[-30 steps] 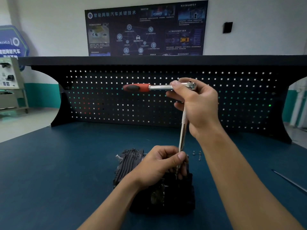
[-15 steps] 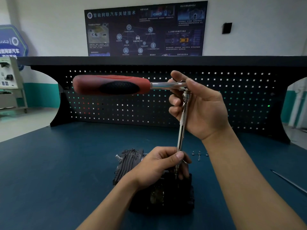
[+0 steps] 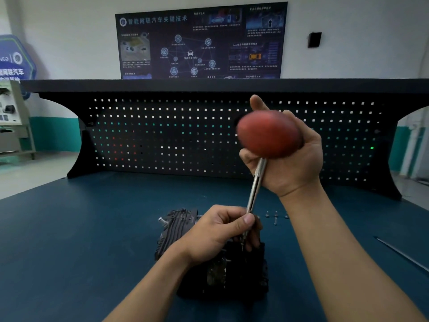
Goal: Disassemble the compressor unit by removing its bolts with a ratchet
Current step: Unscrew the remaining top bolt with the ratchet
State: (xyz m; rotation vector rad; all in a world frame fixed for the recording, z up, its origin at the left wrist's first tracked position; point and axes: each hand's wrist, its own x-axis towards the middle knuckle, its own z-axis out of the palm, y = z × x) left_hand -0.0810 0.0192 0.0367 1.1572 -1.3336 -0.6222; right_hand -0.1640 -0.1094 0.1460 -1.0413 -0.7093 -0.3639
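Note:
The dark ribbed compressor unit [image 3: 178, 225] sits on the blue bench near the front middle. A ratchet stands over it on a long steel extension bar [image 3: 255, 184] that runs down into the unit's top. My left hand [image 3: 218, 231] pinches the lower end of the bar just above the unit and hides the socket and bolt. My right hand [image 3: 292, 159] grips the ratchet's head at the top of the bar. The red ratchet handle [image 3: 268, 134] points straight at the camera and looks like a blurred red oval.
Several removed bolts [image 3: 275, 216] lie on the blue bench top [image 3: 81, 240] just right of the unit. A thin metal rod [image 3: 404, 256] lies at the right edge. A black pegboard [image 3: 162, 135] closes off the back of the bench.
The ratchet handle has swung round from pointing left to pointing at the camera. My right hand turned with it. My left hand stayed on the bar.

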